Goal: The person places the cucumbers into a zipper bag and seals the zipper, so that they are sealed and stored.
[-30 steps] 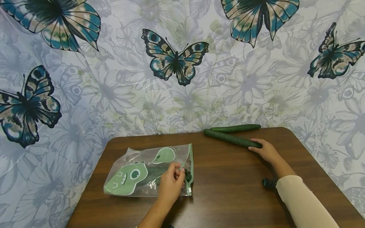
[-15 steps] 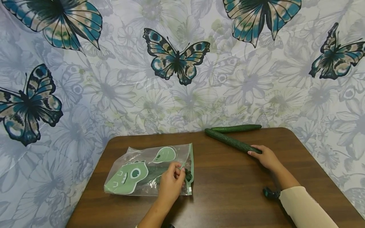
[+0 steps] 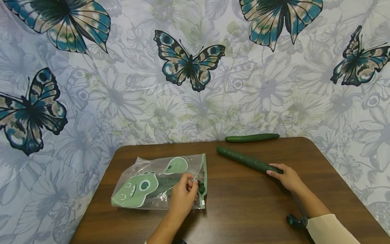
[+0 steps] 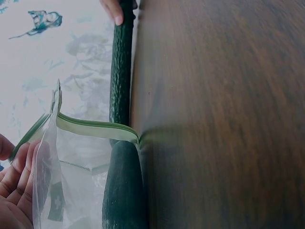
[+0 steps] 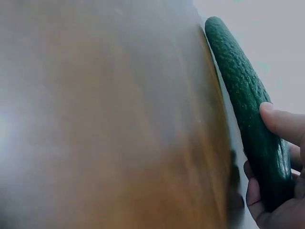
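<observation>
My right hand (image 3: 289, 178) grips the near end of a dark green cucumber (image 3: 243, 160), with the far end pointing up and left over the table. In the right wrist view the thumb lies along one side of this cucumber (image 5: 243, 90) and the fingers curl round the other. A clear zip bag (image 3: 134, 193) with a green dinosaur print lies at the left, its green-trimmed mouth facing right. My left hand (image 3: 181, 195) pinches the upper layer at that mouth and lifts it. Through the plastic, another cucumber (image 4: 125, 191) shows inside.
Along the back edge of the brown wooden table (image 3: 237, 203) lies one more cucumber (image 3: 252, 138), close to the butterfly-print backdrop (image 3: 189, 112). A white zip slider (image 3: 202, 203) sits at the bag's near corner. A black device (image 3: 295, 222) is on my right wrist.
My right hand has drawn its cucumber toward me and slightly right, separating it from the cucumber at the back edge. The left hand and the bag have stayed put.
</observation>
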The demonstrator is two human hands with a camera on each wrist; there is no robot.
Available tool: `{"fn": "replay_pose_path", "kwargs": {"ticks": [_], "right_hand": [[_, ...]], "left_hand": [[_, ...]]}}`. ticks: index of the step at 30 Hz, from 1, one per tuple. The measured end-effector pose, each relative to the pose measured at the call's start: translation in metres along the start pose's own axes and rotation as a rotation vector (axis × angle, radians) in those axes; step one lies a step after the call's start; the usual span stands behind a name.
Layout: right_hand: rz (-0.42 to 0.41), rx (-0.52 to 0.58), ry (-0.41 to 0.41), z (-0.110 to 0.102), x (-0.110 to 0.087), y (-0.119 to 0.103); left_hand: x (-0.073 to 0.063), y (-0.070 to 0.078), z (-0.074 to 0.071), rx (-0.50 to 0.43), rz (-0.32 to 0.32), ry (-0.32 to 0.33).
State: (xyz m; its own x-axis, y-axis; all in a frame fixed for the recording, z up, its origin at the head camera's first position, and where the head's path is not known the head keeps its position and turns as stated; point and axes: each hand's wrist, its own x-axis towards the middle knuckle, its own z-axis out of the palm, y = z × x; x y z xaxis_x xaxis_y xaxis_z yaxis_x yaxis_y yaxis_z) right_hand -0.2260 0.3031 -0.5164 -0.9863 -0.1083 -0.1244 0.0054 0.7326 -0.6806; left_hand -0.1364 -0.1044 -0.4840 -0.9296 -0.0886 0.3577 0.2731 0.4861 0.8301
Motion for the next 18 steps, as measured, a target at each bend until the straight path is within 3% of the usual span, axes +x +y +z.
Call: {"fn": "replay_pose_path", "kwargs": {"ticks": [18], "right_hand": [[-0.093,0.017,0.017,0.003,-0.038,-0.001]], "left_hand": [[0.0,0.0,0.001,0.022,-0.002,0.011]]}}
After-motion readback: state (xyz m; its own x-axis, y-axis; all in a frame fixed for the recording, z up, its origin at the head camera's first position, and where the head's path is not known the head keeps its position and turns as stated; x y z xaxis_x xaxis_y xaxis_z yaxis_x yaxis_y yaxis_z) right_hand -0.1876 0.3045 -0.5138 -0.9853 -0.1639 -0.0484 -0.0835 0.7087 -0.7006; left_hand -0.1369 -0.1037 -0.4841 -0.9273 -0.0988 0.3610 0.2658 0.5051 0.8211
